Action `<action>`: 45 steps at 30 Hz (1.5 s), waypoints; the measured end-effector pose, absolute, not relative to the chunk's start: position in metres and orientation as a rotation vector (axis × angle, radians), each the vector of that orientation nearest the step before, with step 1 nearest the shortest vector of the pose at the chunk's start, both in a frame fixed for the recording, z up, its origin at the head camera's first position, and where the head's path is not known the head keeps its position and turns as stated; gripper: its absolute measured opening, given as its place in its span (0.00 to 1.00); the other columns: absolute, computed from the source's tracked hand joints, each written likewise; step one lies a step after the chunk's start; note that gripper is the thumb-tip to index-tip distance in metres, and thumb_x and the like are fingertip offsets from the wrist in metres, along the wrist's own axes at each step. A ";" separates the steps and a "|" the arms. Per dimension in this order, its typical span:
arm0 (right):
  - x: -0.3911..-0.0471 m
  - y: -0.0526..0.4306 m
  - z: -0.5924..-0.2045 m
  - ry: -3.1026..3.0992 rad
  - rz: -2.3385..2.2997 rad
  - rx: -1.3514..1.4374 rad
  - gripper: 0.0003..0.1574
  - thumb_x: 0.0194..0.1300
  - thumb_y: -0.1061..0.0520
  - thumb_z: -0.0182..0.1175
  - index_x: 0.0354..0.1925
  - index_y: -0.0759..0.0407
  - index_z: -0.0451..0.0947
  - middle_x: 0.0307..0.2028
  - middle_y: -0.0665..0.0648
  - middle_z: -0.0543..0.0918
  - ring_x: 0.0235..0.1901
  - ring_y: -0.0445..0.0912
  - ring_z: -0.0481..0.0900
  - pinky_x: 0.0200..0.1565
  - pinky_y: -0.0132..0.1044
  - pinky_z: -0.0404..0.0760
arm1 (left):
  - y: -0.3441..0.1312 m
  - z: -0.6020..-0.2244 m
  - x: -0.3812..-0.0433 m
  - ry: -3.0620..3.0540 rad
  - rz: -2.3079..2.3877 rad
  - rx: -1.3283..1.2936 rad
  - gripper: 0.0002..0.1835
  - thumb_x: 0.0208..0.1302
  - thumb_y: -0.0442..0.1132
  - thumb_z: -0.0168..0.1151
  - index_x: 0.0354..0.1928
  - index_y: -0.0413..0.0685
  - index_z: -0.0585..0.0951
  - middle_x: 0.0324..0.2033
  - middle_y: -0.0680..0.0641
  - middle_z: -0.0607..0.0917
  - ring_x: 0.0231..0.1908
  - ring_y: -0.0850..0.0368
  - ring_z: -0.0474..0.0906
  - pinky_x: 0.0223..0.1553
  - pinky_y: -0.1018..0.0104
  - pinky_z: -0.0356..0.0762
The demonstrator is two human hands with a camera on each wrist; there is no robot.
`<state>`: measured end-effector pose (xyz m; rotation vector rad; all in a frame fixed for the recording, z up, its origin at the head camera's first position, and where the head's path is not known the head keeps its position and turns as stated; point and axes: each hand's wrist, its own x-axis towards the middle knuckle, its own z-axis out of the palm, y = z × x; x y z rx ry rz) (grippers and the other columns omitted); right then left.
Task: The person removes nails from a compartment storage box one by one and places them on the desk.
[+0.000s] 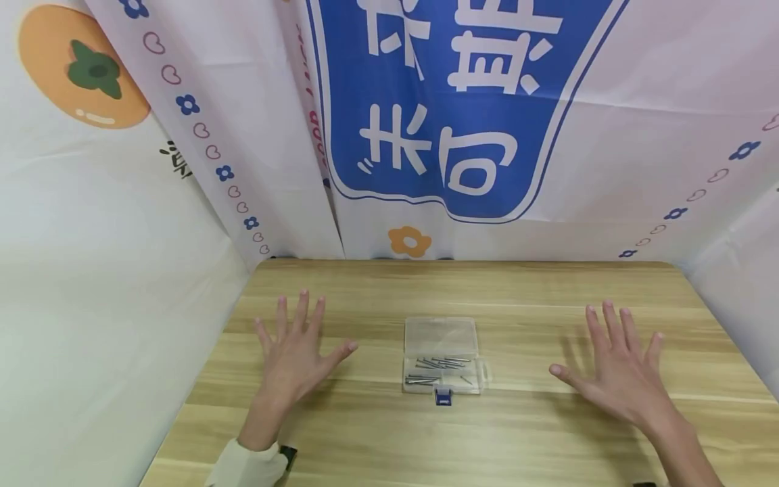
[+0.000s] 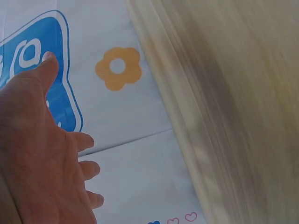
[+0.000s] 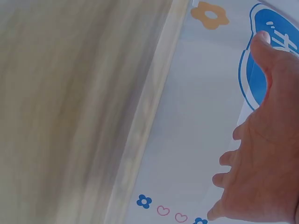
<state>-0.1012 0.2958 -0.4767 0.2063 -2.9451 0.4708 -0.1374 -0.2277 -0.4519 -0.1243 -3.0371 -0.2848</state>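
A clear plastic box [image 1: 441,338] lies with its lid folded back on the table between the two hands. Inside are several thin metal screws or nails [image 1: 443,363], in two compartments, and one small piece [image 1: 466,380] sits apart at the lower right. At the box's front edge there is a small dark blue tag [image 1: 443,396]. To the left of the box, my left hand [image 1: 295,362] spreads its fingers and holds nothing. My right hand [image 1: 623,375], also with fingers spread, is off to the right of the box and touches no object.
The wooden table [image 1: 487,439] has its far edge against a white printed cloth [image 1: 584,189] with a blue sign and flowers. White cloth [image 1: 109,284] also hangs along the left side. A dark band [image 1: 289,457] shows at the left wrist.
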 end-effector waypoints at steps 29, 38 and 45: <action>-0.116 0.234 -0.463 -2.934 0.705 0.430 0.59 0.67 0.27 0.68 0.81 0.57 0.64 0.75 0.69 0.72 0.71 0.71 0.72 0.62 0.76 0.76 | -0.162 -0.451 -0.133 -2.954 -0.704 -0.674 0.58 0.58 0.61 0.81 0.85 0.50 0.61 0.84 0.41 0.60 0.82 0.36 0.58 0.80 0.34 0.59; -0.126 0.212 -0.461 -2.878 0.729 0.526 0.50 0.67 0.31 0.72 0.76 0.54 0.73 0.62 0.59 0.86 0.55 0.56 0.87 0.50 0.60 0.88 | -0.145 -0.453 -0.133 -3.030 -0.739 -0.756 0.55 0.56 0.61 0.82 0.82 0.53 0.66 0.80 0.42 0.69 0.77 0.40 0.70 0.75 0.40 0.72; -0.133 0.199 -0.462 -2.843 0.772 0.595 0.41 0.65 0.37 0.76 0.69 0.53 0.80 0.48 0.52 0.89 0.44 0.44 0.86 0.41 0.42 0.85 | -0.139 -0.458 -0.135 -3.022 -0.789 -0.811 0.54 0.55 0.58 0.83 0.80 0.47 0.69 0.76 0.41 0.74 0.74 0.39 0.74 0.73 0.41 0.74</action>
